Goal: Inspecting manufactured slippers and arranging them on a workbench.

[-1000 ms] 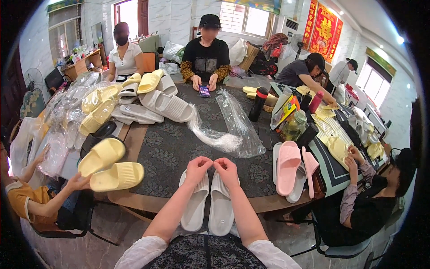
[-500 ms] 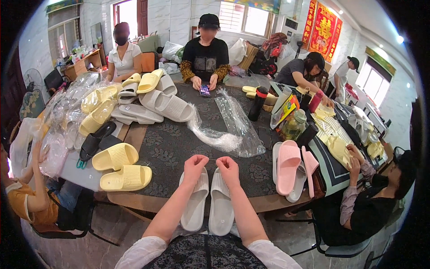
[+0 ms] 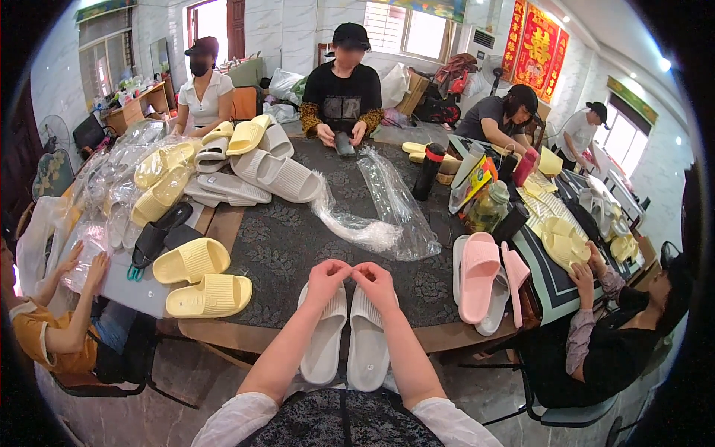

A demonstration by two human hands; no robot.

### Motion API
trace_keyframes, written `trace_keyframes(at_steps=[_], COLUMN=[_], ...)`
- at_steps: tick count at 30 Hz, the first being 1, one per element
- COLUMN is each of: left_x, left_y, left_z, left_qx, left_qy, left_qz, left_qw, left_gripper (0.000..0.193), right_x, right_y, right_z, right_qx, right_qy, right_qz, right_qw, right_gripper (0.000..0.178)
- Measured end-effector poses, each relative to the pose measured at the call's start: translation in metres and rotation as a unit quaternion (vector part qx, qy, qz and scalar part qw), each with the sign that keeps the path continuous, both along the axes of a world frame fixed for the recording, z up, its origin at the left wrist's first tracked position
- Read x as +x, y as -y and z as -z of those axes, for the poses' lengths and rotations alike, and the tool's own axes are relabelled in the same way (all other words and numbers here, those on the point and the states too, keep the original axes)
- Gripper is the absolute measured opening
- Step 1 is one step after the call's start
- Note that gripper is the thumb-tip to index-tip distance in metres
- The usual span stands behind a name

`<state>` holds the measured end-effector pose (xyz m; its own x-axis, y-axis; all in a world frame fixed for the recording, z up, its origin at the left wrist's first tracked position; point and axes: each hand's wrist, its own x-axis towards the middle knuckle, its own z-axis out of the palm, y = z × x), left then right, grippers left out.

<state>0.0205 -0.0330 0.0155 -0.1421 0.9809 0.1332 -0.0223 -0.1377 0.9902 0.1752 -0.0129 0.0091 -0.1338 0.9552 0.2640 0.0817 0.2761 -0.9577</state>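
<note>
A pair of grey slides, the left slide (image 3: 322, 344) and the right slide (image 3: 368, 349), lies side by side at the table's near edge, toes pointing away from me. Above their straps, my left hand (image 3: 328, 279) and my right hand (image 3: 374, 281) are close together, each with fingertips pinched. Between them a thin strand is held; it is barely visible now. Beyond my hands lies a bundle of thin clear strands (image 3: 372, 236), partly on a clear plastic bag (image 3: 398, 205).
Yellow slides (image 3: 210, 296), black slides (image 3: 160, 232) and bagged slides (image 3: 160, 197) crowd the left. Pink slides (image 3: 479, 276) stand at right beside a glass jar (image 3: 490, 207) and a black bottle (image 3: 429, 173). Several people sit or stand around the dark-covered table (image 3: 275, 253).
My two hands have come closer together, narrowing the gap where the strand showed. Across the table, a person has tilted a phone. The person at left has lowered their hands onto a bag.
</note>
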Motion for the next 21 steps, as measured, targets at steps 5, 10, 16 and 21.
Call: trace_keyframes(at_steps=[5, 10, 16, 21], left_x=[0.004, 0.003, 0.007, 0.0], left_y=[-0.001, 0.001, 0.005, -0.001], left_z=[-0.002, -0.005, -0.013, 0.001], left_qx=[0.004, 0.006, 0.007, 0.002], left_qy=[0.035, 0.077, 0.023, 0.039], left_qz=[-0.024, -0.035, -0.041, -0.018], left_qw=[0.999, 0.996, 0.999, 0.999], left_gripper=[0.015, 0.016, 0.014, 0.014], right_x=[0.002, 0.001, 0.003, 0.001], right_y=[-0.001, 0.001, -0.001, -0.003], right_z=[-0.001, -0.003, 0.0, 0.003], right_qx=[-0.023, -0.019, -0.031, -0.016], right_qy=[-0.025, -0.003, -0.026, -0.031], right_qz=[0.022, -0.005, 0.053, 0.01], right_qw=[0.999, 1.0, 0.998, 0.999], right_gripper=[0.013, 0.012, 0.01, 0.011])
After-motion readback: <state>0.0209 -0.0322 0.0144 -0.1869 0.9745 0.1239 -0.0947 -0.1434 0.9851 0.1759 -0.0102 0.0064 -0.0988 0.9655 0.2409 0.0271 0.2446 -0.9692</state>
